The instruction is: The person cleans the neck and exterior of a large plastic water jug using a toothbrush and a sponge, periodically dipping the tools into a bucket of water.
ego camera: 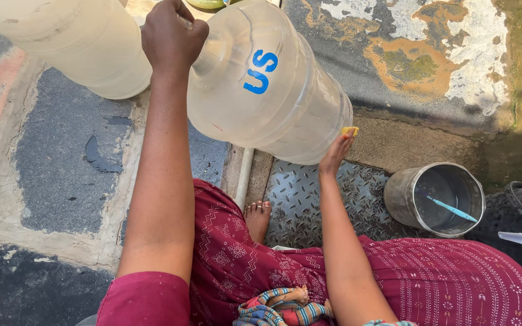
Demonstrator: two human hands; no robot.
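Gripped at the neck: large translucent water jug [267,84], tipped on its side off the ground, held by the left hand [173,37], fingers curled tight round the mouth end.

Left of that grip: a second pale jug [74,42], lying across the patchy painted floor [61,169], not touched by either hand.

Below the grip: bare foot [258,217] on a ridged metal plate [300,199], maroon patterned skirt [454,278] over the lap.

Right of the grip, at the jug's base end: right hand [336,151], fingertips pinching a small yellow scrub pad [350,130] against the bottom rim.

Further right: steel bucket [436,199] holding water and a light blue toothbrush-like stick [451,208]; dark container at the frame edge, partly cut off.

Progress, as judged: scrubbing appears under way at the base. No suds or wet streaks can be made out on the wall of the held jug, so how much is cleaned cannot be told. The second jug looks not yet taken in hand.
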